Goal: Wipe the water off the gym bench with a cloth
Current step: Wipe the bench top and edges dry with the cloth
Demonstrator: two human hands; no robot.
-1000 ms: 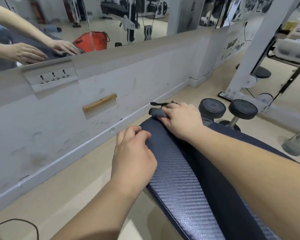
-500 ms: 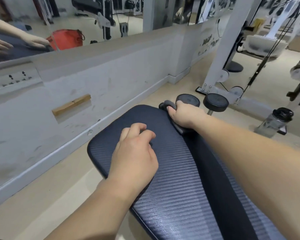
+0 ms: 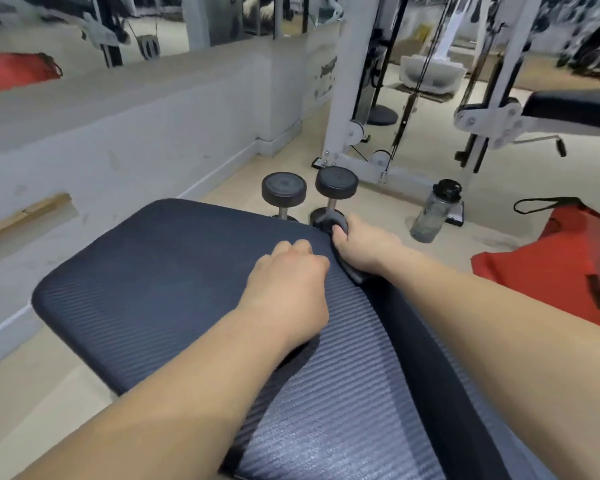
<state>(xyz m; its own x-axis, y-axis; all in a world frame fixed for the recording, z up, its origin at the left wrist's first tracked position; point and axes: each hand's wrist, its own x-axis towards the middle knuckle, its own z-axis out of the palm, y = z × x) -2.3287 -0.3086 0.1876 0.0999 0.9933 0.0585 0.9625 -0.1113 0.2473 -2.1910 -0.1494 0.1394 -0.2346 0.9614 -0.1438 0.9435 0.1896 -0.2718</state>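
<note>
Right hand (image 3: 364, 252) grips cloth (image 3: 329, 221) at bench (image 3: 153, 271) far-right corner; left hand (image 3: 288, 289) loosely curled, bracing pad. No visible water; remaining area unclear.

The bench pad (image 3: 160, 271) under my hands has a dark blue synthetic cover with fine woven ribs, and it shines a little near me. The cloth (image 3: 329, 221) in my right hand (image 3: 364, 249) looks soft, grey and matt. The two dumbbells (image 3: 309, 190) have matt black rubber-like heads and bare metal handles. The water bottle (image 3: 433, 216) is smoky clear plastic with a black cap. The machine frame (image 3: 343, 98) is white painted metal. The red bag (image 3: 565, 261) looks like smooth fabric.
</note>
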